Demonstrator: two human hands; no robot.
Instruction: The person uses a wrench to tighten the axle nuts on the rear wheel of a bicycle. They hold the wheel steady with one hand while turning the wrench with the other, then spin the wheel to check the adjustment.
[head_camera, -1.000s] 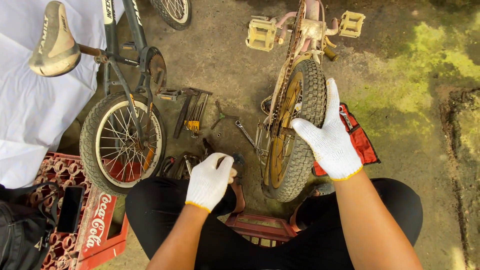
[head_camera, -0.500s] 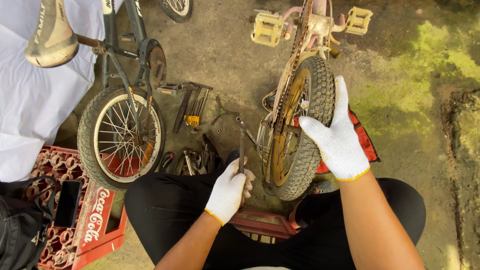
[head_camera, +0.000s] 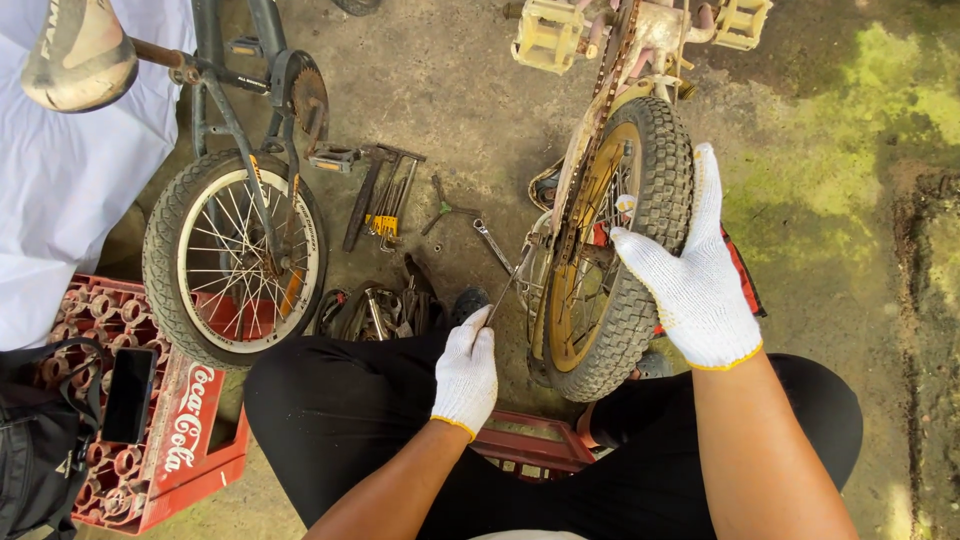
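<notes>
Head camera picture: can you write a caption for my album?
Gloved right hand steadies a knobby bike wheel while the gloved left hand brings a slim tool toward it.

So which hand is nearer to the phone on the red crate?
Left. The left hand holds a thin tool, nearer to the phone; the right hand rests on the knobby tire, farther away.
</notes>
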